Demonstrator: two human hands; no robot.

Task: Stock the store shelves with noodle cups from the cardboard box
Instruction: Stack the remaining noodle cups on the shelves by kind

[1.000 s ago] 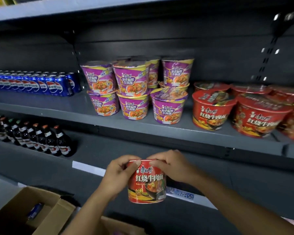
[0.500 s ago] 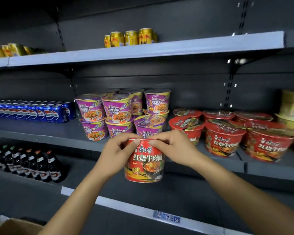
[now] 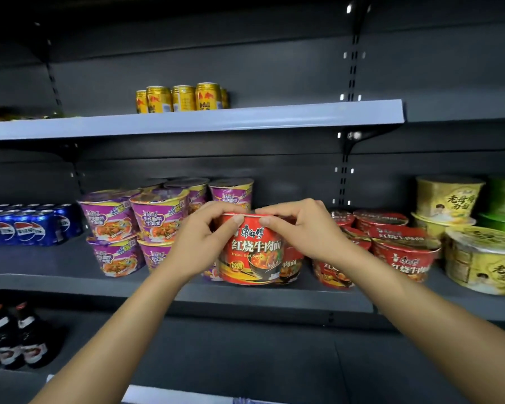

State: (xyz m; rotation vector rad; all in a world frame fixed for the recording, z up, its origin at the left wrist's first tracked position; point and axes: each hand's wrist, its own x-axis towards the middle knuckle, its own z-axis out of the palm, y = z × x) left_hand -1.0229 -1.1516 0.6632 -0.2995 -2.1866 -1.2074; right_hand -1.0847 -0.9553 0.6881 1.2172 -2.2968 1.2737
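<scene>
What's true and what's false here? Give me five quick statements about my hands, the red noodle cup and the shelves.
1. The left hand and the right hand both grip the red noodle cup near its rim. True.
2. The purple cups stand to the right of the red bowls. False: they stand to their left.
3. Gold cans stand on the upper shelf. True.
4. The blue cans sit on the upper shelf. False: they sit on the noodle shelf, at its far left.
5. Yellow bowls stand at the right end of the noodle shelf. True.
</scene>
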